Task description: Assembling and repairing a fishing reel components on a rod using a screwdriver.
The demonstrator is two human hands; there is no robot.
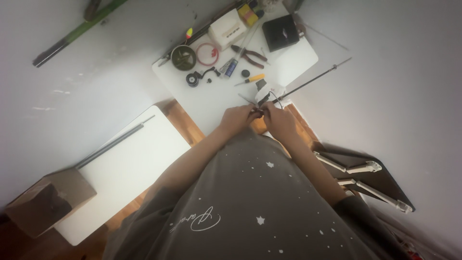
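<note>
My left hand (237, 117) and my right hand (278, 120) meet over the near edge of a small white table (207, 96). Together they pinch the butt end of a thin dark rod (313, 80) that runs away to the upper right, past the table's edge. A small white reel-like part (264, 95) with a dark loop of line sits on the rod just beyond my fingers. What lies between my fingertips is hidden.
On the table lie red-handled pliers (250, 54), a yellow-handled tool (251, 79), a red ring (207, 54), a round dark spool (183, 57), a black box (280, 32) and a white box (227, 29). A second white tabletop (139, 163) carries another rod; a cardboard box (48, 200) stands lower left.
</note>
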